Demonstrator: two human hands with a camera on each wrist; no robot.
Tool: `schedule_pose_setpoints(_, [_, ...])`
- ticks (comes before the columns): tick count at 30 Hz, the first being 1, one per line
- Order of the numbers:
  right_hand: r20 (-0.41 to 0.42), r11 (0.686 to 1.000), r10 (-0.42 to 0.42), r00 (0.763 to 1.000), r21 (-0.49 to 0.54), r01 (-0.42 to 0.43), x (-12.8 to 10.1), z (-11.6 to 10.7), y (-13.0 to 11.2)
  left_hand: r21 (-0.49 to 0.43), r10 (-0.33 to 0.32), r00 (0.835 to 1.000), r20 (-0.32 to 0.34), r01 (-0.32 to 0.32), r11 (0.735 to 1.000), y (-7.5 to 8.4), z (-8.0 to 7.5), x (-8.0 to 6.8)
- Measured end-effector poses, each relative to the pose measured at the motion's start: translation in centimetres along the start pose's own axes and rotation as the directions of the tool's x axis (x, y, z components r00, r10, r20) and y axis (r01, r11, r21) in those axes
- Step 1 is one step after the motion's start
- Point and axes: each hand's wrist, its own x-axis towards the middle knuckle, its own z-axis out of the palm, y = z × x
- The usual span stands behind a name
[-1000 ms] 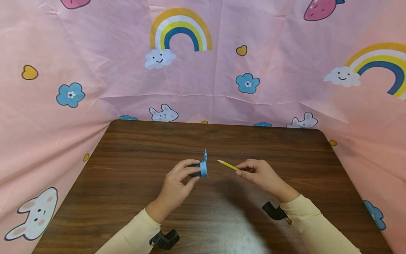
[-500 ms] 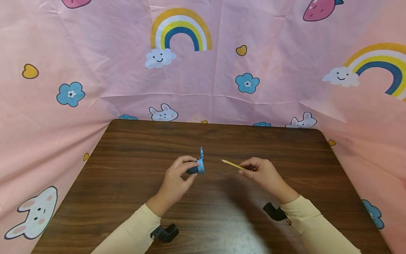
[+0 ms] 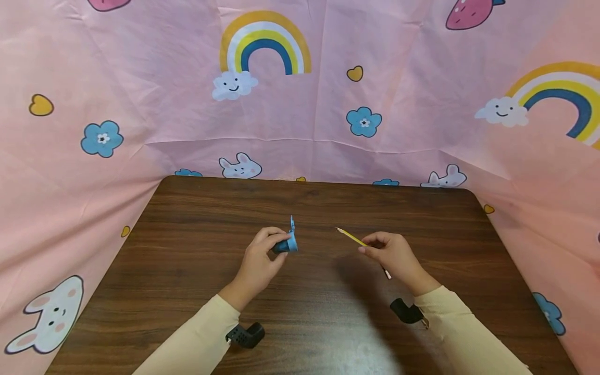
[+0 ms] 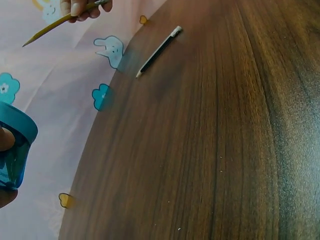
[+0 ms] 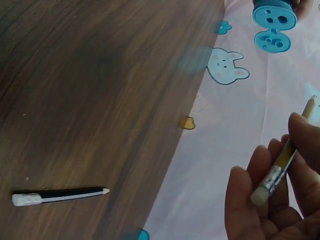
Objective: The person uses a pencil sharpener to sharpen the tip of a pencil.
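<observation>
pencils: 2 (image 5: pixel 287 150) (image 5: pixel 60 195) | sharpener: 1 (image 3: pixel 286 244) | table: 1 (image 3: pixel 197 219)

Both hands drifted apart; pencil (image 3: pixel 351 237) tip swung up, seemingly farther from sharpener (image 3: pixel 287 243).

— What do I have besides the work itself?
— A brown wooden table (image 3: pixel 187 271), a pink cartoon-print cloth (image 3: pixel 140 78) behind it, and a black-and-white pencil (image 5: pixel 60 195), I think, lying on the tabletop.

A blue sharpener (image 3: pixel 287 244) and a yellow pencil (image 3: pixel 352 237) are seen over a dark brown wood-grain table (image 3: pixel 197 219); at twelve o'clock, pink cloth (image 3: pixel 164 78) is printed with rainbows, bunnies and flowers.
</observation>
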Motion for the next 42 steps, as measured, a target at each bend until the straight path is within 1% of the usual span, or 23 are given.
schedule_pose_setpoints(7, [-0.021, 0.999, 0.051, 0.998, 0.004, -0.051, 0.4, -0.2, 1.3, -0.010, -0.053, 0.998, 0.017, 0.053, 0.999, -0.7, 0.6, 0.2])
schedule_pose_setpoints(10, [-0.038, 0.997, 0.070, 0.997, -0.015, -0.070, 0.7, -0.3, 2.0, -0.023, -0.071, 0.997, 0.029, 0.072, 0.997, -0.6, 0.7, 0.3])
schedule_pose_setpoints(13, [-0.059, 0.996, 0.074, 0.996, -0.051, -0.077, 0.9, -0.5, 2.7, -0.024, -0.086, 0.995, 0.041, 0.087, 0.996, -0.7, 0.9, 0.4])
schedule_pose_setpoints(19, [-0.112, 0.992, 0.077, 0.991, -0.091, -0.087, 1.2, -0.6, 4.0, -0.025, -0.111, 0.992, 0.060, 0.113, 0.993, -0.9, 1.3, 0.5])
schedule_pose_setpoints(24, [-0.128, 0.985, 0.098, 0.987, -0.129, -0.115, 1.3, -0.9, 5.1, -0.027, -0.112, 0.991, 0.073, 0.115, 0.993, -1.2, 1.6, 0.7])
schedule_pose_setpoints(27, [-0.128, 0.978, 0.126, 0.984, -0.149, -0.145, 1.3, -1.1, 5.7, -0.023, -0.115, 0.990, 0.081, 0.117, 0.993, -1.3, 1.8, 0.7])
schedule_pose_setpoints(31, [-0.118, 0.970, 0.147, 0.982, -0.180, -0.166, 1.3, -1.4, 6.4, 0.002, -0.121, 0.988, 0.094, 0.122, 0.993, -1.6, 2.1, 0.8])
schedule_pose_setpoints(36, [-0.116, 0.956, 0.184, 0.976, -0.211, -0.206, 1.3, -1.7, 7.0, 0.055, -0.125, 0.984, 0.128, 0.119, 0.991, -1.9, 2.5, 0.9])
schedule_pose_setpoints(42, [-0.116, 0.946, 0.227, 0.967, -0.208, -0.247, 1.4, -1.8, 7.7, 0.075, -0.105, 0.982, 0.157, 0.095, 0.993, -2.4, 2.8, 0.8])
